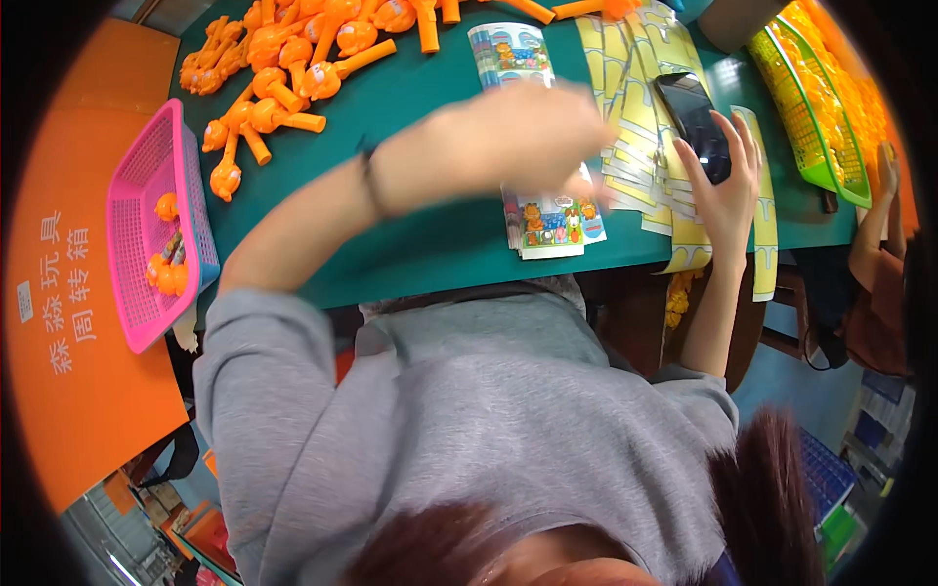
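Note:
My left hand (532, 137), smeared by motion, is over a stack of printed cartoon cards (557, 230); its fingers are too blurred to show whether they hold anything. A dark band (368, 181) circles that wrist. On the right, my right hand (728, 186) has its thumb and fingers along opposite sides of a black smartphone (696, 122). Beneath the phone lie overlapping yellow-and-white sticker sheets (635, 127). A second printed stack (510, 54) lies beyond my left hand, partly hidden by it.
Orange plastic toys (322, 78) with round heads and sticks pile up at the far left of the green table (410, 244). A pink basket (127, 230) with a few orange pieces stands left. At right are a green basket (816, 117) of orange pieces and another person's arm (870, 234).

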Motion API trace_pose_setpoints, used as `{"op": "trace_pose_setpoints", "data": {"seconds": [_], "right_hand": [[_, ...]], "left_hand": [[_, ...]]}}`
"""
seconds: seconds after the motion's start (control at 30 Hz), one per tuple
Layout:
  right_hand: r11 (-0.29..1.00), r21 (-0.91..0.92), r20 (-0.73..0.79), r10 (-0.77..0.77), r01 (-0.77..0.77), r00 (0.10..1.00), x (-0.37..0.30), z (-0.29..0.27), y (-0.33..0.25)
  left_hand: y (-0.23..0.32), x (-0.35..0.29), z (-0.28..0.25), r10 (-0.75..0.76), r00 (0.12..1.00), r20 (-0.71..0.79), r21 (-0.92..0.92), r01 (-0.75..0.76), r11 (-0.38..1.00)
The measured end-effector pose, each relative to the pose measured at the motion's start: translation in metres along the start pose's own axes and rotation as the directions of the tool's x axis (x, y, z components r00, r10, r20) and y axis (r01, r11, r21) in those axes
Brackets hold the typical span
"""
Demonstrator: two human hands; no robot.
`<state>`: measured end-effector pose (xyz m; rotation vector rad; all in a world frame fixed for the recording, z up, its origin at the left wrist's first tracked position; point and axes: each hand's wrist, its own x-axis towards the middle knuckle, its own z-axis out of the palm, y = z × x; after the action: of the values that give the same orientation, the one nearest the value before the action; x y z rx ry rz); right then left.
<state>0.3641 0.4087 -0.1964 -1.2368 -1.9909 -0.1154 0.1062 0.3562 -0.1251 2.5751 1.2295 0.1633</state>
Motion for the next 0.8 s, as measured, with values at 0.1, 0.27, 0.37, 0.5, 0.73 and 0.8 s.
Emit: {"op": "trace_pose_setpoints", "data": {"seconds": [0.1,0.27,0.37,0.5,0.73,0.8], "right_hand": [[0.865,0.5,0.267,-0.1,-0.049,0.959,-0.006,-0.009,-0.047],[0.781,0.623,0.426,-0.286,-0.049,0.858,-0.013,-0.006,-0.106],[0.792,0.61,0.393,-0.334,0.028,0.857,-0.013,-0.007,-0.127],[0.65,0.735,0.347,-0.605,0.193,0.717,-0.029,-0.005,-0.163],[0.508,0.7,-0.008,-0.697,0.501,0.717,-0.048,0.022,-0.188],[0.446,0.714,-0.057,-0.731,0.539,0.68,-0.052,0.027,-0.195]], "left_hand": [[0.029,-0.075,0.046,0.123,0.96,-0.25,0.242,-0.061,0.968],[0.04,-0.113,0.074,0.124,0.883,-0.454,0.302,0.022,0.953],[0.037,-0.132,0.065,0.103,0.802,-0.589,0.293,0.092,0.952],[0.045,-0.165,0.063,-0.033,0.685,-0.728,0.158,0.215,0.964],[0.076,-0.23,0.069,-0.875,0.463,-0.137,-0.929,0.246,0.276],[0.077,-0.234,0.077,-0.812,0.584,0.018,-0.988,-0.115,-0.105]]}}
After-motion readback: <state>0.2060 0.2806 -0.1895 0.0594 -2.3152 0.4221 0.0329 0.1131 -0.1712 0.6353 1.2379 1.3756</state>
